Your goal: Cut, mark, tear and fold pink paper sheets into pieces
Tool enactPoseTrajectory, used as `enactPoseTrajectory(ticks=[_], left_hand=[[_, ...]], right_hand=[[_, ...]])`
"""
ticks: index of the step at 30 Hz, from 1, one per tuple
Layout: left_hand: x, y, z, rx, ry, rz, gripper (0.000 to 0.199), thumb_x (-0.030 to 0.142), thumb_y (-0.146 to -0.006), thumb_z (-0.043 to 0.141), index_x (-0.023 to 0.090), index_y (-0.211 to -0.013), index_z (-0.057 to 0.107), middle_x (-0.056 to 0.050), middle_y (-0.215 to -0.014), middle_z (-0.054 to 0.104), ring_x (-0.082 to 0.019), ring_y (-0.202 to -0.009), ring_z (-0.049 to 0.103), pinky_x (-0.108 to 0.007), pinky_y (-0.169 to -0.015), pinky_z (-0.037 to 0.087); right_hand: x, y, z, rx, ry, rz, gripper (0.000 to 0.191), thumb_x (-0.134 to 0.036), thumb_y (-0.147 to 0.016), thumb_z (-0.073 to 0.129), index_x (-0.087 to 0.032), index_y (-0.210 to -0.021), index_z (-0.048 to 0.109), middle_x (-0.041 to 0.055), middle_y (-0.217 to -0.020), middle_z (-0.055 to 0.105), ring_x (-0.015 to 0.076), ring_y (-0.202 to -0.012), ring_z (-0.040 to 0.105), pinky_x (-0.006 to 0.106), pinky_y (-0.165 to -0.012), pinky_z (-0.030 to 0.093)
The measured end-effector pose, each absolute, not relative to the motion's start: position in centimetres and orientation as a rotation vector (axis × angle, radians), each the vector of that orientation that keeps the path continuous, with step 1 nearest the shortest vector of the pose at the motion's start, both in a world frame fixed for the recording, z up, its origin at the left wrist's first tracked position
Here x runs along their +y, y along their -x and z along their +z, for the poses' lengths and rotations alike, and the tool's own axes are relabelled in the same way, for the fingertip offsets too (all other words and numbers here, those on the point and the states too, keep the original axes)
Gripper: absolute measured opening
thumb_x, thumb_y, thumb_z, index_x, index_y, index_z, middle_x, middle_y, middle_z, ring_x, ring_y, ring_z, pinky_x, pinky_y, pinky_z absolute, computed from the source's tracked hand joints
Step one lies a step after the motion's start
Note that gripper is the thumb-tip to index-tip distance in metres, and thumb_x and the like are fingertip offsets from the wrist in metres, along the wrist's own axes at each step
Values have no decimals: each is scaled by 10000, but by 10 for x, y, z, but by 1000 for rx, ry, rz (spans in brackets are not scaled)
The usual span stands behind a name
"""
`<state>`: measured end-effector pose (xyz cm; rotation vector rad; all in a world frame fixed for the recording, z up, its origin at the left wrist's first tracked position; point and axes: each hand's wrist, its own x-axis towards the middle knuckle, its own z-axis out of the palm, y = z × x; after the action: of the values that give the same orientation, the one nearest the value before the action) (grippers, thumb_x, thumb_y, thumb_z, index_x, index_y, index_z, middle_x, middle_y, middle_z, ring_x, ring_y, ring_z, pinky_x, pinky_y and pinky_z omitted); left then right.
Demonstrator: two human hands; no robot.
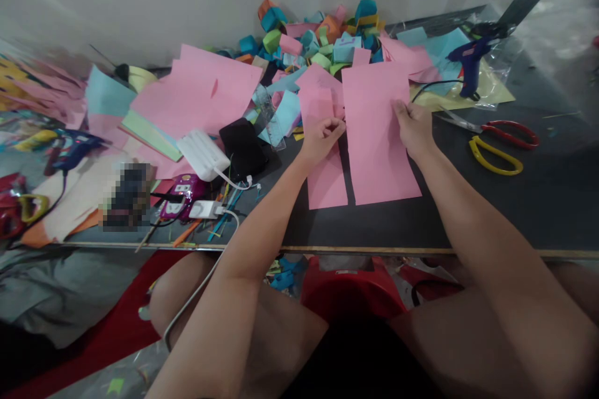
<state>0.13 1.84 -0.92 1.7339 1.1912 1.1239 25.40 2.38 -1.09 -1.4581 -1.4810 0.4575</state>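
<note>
My right hand [415, 128] grips the right edge of a pink sheet of paper [377, 137], thumb on top and fingers curled under. This sheet is slightly raised at its upper part. My left hand [325, 140] is closed in a pinch at the left edge of the same sheet; the exact contact of its fingertips is hard to make out. Beneath my left hand lies a second, narrower pink paper piece [327, 187], with a dark gap of table between the two. To the right of my right hand rest scissors [496, 137] with one red and one yellow handle, blades apart.
Behind the sheets is a heap of folded coloured paper pieces [318, 40]. A blue glue gun [470, 65] stands at the back right, another glue gun [77, 146] at the left. A white power bank [203, 154], black phone-like object [243, 148] and purple power socket [182, 193] lie left, with cables.
</note>
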Motion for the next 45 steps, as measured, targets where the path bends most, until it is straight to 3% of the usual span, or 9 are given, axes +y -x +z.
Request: enactPoseTrajectory(ticks=[7,14,22,33,37,45], left_hand=[[16,-3,-5,1194,-1678,1116,175,267,-938,711,196,-780,687,8,-742,623,-88,-572,428,-255,-551,329],[13,-5,-3,1187,-1667,1111,211,268,-945,698,204,-756,629,22,-683,561,-85,-551,422,-242,-525,334],[11,-8,-4,1189,-1662,1123,215,191,-921,674,199,-719,602,34,-654,527,-79,-557,422,-229,-539,335],[17,-5,-11,1125,-1582,1147,197,295,-882,715,194,-735,631,16,-708,578,-98,-632,470,-235,-601,383],[17,-5,-12,1099,-1562,1141,152,243,-876,688,190,-744,635,10,-734,594,-103,-661,485,-236,-632,400],[17,-4,-11,1128,-1557,1141,177,220,-910,704,189,-747,641,11,-742,586,-106,-670,503,-246,-641,407]], right_hand=[[24,-254,-11,-1466,1470,481,825,-1090,-687,348,-272,-602,282,-21,-629,226,162,-652,281,341,-608,251],[23,-254,-12,-1452,1470,474,751,-955,-835,485,-268,-609,285,-25,-628,236,160,-634,329,343,-609,307],[25,-254,-16,-1456,1468,481,761,-1001,-807,440,-275,-629,301,-19,-651,233,177,-667,328,352,-635,309],[22,-252,-10,-1480,1494,473,792,-1025,-785,410,-265,-616,268,-29,-633,209,150,-641,267,341,-607,240],[22,-252,-10,-1496,1497,461,806,-1048,-761,389,-267,-613,256,-29,-631,206,149,-644,248,343,-614,224],[23,-254,-12,-1484,1489,464,749,-955,-848,468,-266,-611,291,-22,-637,222,162,-633,311,347,-614,289]])
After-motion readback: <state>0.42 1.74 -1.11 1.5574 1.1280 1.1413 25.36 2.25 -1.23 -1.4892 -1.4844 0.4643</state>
